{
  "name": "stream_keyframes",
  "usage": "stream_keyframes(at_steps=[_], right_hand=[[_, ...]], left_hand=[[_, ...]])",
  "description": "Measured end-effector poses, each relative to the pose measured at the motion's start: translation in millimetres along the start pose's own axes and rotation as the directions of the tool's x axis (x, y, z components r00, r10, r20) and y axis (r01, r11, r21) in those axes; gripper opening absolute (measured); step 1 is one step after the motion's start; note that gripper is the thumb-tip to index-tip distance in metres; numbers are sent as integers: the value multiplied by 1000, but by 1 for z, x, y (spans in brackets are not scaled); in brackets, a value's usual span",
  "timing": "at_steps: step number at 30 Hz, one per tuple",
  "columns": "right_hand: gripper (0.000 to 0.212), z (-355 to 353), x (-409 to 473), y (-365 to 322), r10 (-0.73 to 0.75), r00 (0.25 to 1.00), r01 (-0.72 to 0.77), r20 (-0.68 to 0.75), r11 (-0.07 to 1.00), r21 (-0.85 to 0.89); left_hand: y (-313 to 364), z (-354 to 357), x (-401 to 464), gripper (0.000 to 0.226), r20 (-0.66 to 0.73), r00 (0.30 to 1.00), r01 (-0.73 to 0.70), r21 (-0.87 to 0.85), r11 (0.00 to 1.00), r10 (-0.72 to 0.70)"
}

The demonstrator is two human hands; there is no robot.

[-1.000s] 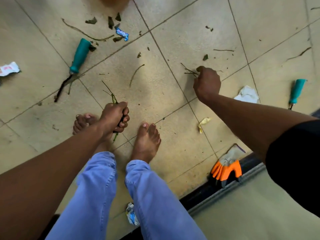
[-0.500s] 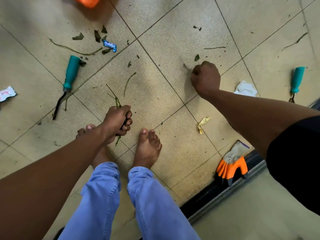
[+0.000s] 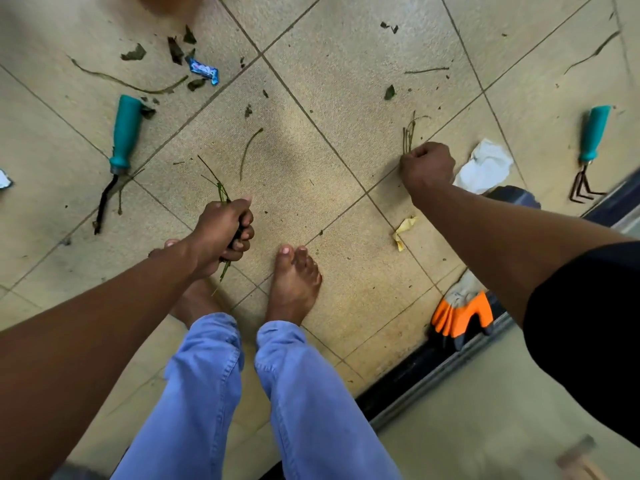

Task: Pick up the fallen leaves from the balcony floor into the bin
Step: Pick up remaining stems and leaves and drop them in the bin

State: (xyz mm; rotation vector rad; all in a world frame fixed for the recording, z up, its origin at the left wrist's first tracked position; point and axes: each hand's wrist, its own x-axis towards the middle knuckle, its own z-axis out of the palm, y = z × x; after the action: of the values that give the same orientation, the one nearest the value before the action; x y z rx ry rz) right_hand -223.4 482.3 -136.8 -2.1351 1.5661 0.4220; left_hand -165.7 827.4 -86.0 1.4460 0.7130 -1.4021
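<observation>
On the balcony floor, I judge the job about half done: both of my hands are loaded, yet plenty of litter remains and no bin is clearly in view, only an orange blur at the 12 o'clock edge. My left hand is fisted tight around a bunch of green stems that stick out above and below the fist, just over my left foot. My right hand, out at 2 o'clock, is curled and pinching a few thin twigs that point away from me; whether they have left the tile I cannot tell. Left to gather: torn leaf bits and a long stem at 11 o'clock, a curved stalk near centre, a leaf scrap at 1 o'clock, more twigs beyond. Also lying about are a wrapper, two teal-handled tools, one at 10 o'clock and one at 3 o'clock, white paper and an orange glove by the door track
</observation>
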Motion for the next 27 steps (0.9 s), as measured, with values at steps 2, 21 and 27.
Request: stream_keyframes(at_steps=[2, 21, 27], right_hand=[[16, 7, -1, -5, 18, 999, -20, -45, 999, -32], [19, 9, -4, -13, 4, 994, -13, -110, 997, -80], [14, 10, -6, -8, -105, 989, 89, -99, 984, -151]], left_hand=[[-2, -2, 1, 44, -9, 1000, 10, 0, 1000, -10], [-1, -1, 8, 43, -19, 1000, 7, -39, 999, -8], [-4, 0, 9, 44, -8, 1000, 6, -33, 999, -6]])
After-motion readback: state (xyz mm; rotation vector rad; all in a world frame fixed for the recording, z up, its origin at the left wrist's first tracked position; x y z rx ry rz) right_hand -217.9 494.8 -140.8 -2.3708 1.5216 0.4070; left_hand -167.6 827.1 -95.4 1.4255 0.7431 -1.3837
